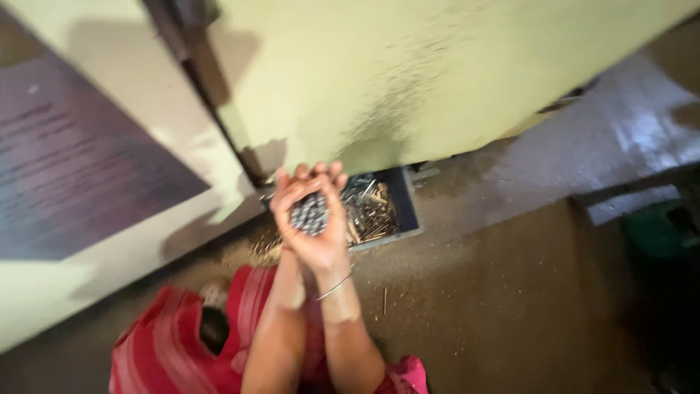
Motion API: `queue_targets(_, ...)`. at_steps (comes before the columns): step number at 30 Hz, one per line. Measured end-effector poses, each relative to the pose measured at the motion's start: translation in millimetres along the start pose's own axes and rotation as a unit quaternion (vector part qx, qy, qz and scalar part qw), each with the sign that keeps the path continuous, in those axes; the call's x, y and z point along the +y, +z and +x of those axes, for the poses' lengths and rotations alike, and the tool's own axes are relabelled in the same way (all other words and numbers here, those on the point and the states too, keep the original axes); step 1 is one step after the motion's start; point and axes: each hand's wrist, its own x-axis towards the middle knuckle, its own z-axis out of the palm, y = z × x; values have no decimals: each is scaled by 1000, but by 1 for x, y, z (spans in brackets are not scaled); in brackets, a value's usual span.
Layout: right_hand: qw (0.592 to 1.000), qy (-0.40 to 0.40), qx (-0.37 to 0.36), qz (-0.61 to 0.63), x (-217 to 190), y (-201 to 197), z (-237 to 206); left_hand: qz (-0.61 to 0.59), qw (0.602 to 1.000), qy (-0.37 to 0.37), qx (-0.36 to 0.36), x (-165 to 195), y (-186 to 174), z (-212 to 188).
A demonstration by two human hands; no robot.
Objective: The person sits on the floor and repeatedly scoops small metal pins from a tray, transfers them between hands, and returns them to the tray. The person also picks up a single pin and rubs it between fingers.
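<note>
Clothing: red and pink striped cloth (pixel 175 343) lies across the person's lap at the bottom of the view, nearest the camera.
Arms: two bare forearms rise from the lap, pressed side by side; a thin metal bangle (pixel 334 289) circles the right wrist.
Left hand (pixel 290 201): cupped against the other, fingers curled upward, helping to cradle the load.
Right hand (pixel 326 237): palm up and cupped, fingers bent over the top of the same load.
Metal pieces (pixel 310 213): a heap of small, shiny silver parts, rounded and bead-like as far as the blur allows, sitting in the hollow of both hands, just above the tray.
Tray (pixel 405 208): a shallow dark blue box on the floor beyond the hands, filled with thin brass-coloured and silver rods.
Floor (pixel 496 292): brown, dusty, with a few stray rods.
Machine housing (pixel 437 73): pale yellow-green panels stand behind, farthest away.
</note>
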Motion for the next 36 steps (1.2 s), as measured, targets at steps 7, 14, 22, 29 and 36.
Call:
queue_targets(7,1000,2,-13,-20,4,-6,-5,-5,1000,4,29,0,26,-18)
queue_targets(14,1000,-10,3,-22,31,7,-33,19,999,-37,8,-2,43,-41)
queue_targets(22,973,-168,96,-126,25,48,-88,278,955,-87,46,19,37,-49)
queue_targets(29,881,-398,131,-220,-72,30,-98,344,925,-53,150,39,-10,-56)
queue_targets(36,859,-423,189,-218,-129,-16,-121,402,892,-60,197,32,-32,-63)
